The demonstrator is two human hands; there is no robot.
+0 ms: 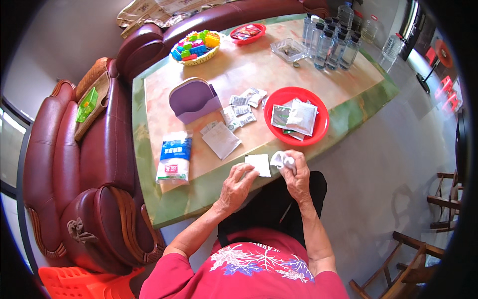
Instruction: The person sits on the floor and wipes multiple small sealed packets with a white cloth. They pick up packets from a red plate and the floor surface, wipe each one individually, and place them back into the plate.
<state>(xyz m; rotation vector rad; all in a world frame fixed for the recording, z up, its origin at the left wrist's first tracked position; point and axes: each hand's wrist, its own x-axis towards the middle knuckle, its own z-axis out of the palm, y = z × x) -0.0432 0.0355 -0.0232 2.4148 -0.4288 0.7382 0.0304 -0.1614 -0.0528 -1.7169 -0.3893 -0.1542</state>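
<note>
My left hand (237, 185) rests on the table's front edge, its fingertips pressing the near edge of a flat white paper packet (259, 164). Just right of it, my right hand (295, 172) is closed around a crumpled white piece of paper (280, 159). Beyond the hands, a red round plate (321, 123) holds several flat silvery and white sachets (300, 117). Several small white sachets (243, 107) lie loose on the table, and a larger flat white packet (220, 140) sits left of my hands.
A purple holder (193, 99) stands mid-table on the marble table with green border (199, 192). A blue-and-white bag (174, 159) lies near its left edge. Farther back are a basket of coloured bricks (195, 47), a red dish (247, 33), a glass tray (289, 49) and water bottles (330, 42). A dark red sofa (94, 164) lines the left.
</note>
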